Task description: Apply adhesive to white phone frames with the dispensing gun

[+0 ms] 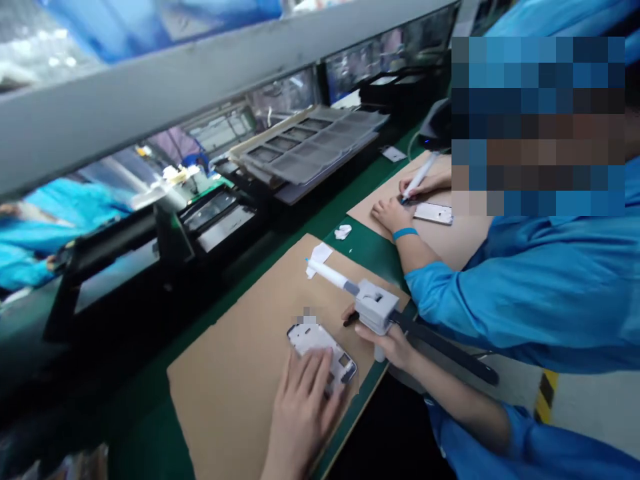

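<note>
My left hand rests over a silver phone frame, its fingers on the upper face and its thumb along the near edge, holding it against the brown cardboard sheet. The frame lies flat, with cut-outs and dark corners. My right hand is closed around a grey-and-white tool. This tool has a boxy grey body, a long white rod with a blue tip pointing up and left, and a black arm reaching back to the right. A small dark piece shows by my right fingertips; its kind is unclear.
White paper scraps lie near the cardboard's far edge. A co-worker in a blue sleeve handles a white pen-like tool over another phone frame. Grey compartment trays and black fixtures line the back, below a grey beam.
</note>
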Demonstrator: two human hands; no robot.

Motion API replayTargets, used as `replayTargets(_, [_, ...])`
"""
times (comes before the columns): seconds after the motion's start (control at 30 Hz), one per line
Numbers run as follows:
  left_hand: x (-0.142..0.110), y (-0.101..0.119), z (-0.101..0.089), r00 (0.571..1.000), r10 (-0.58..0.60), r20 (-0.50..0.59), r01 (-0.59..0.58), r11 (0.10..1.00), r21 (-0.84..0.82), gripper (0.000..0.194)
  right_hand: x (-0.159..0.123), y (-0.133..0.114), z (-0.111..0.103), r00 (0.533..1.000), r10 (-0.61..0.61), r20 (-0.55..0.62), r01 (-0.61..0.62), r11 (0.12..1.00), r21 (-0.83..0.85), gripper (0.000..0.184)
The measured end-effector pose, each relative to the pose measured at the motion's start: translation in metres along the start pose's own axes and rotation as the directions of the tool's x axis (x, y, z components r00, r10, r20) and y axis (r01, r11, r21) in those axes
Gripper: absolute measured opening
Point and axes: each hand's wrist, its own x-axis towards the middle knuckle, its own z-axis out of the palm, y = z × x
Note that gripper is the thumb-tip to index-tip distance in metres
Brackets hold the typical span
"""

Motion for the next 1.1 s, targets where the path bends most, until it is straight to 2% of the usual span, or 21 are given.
replayTargets(0.07, [-0.002,-0.006,0.002,0.999,-0.011,0.046,0.007,0.997,0.074,0.072,0.012,0.008,0.004,1.000,0.027,-0.012,-0.026,0.997,0.073,0.071])
replayTargets(0.13, [0.004,-0.019,0.006,0.992,-0.120,0.039,0.111,0.978,0.176,0.082,0.013,0.012,0.005,0.999,0.050,-0.019,-0.047,0.993,0.109,0.070])
replayTargets(0.23, [0.019,-0.038,0.007,0.945,-0.326,0.002,0.314,0.913,0.261,0.088,0.007,0.013,0.001,0.999,0.053,0.000,-0.053,0.993,0.107,0.070])
replayTargets(0.3, [0.024,-0.040,0.003,0.929,-0.369,0.043,0.349,0.907,0.235,0.085,0.005,0.013,-0.002,0.998,0.067,0.013,-0.068,0.991,0.115,0.070])
replayTargets(0.43, [0.009,-0.021,-0.003,0.910,-0.351,0.218,0.320,0.933,0.166,0.073,0.005,0.015,-0.006,0.994,0.106,0.008,-0.106,0.983,0.149,0.071])
replayTargets(0.53, [-0.018,-0.003,-0.002,0.841,-0.442,0.313,0.397,0.896,0.199,0.073,0.003,0.016,-0.005,0.995,0.096,-0.022,-0.092,0.985,0.148,0.069])
replayTargets(0.6, [-0.034,0.004,0.000,0.788,-0.521,0.328,0.471,0.853,0.223,0.076,-0.001,0.016,-0.006,0.997,0.073,-0.035,-0.068,0.989,0.129,0.064])
replayTargets(0.67, [-0.043,0.008,-0.001,0.755,-0.553,0.353,0.516,0.833,0.201,0.078,-0.008,0.015,-0.007,0.998,0.055,-0.029,-0.052,0.994,0.095,0.058])
replayTargets(0.87, [-0.056,0.015,-0.027,0.719,-0.503,0.480,0.538,0.839,0.074,0.082,-0.043,0.018,-0.014,0.997,0.061,-0.054,-0.059,0.997,0.045,0.045])
replayTargets(1.1, [-0.074,0.032,-0.046,0.684,-0.540,0.490,0.576,0.813,0.091,0.080,-0.065,0.017,-0.008,0.991,0.136,-0.006,-0.136,0.991,-0.005,0.047])
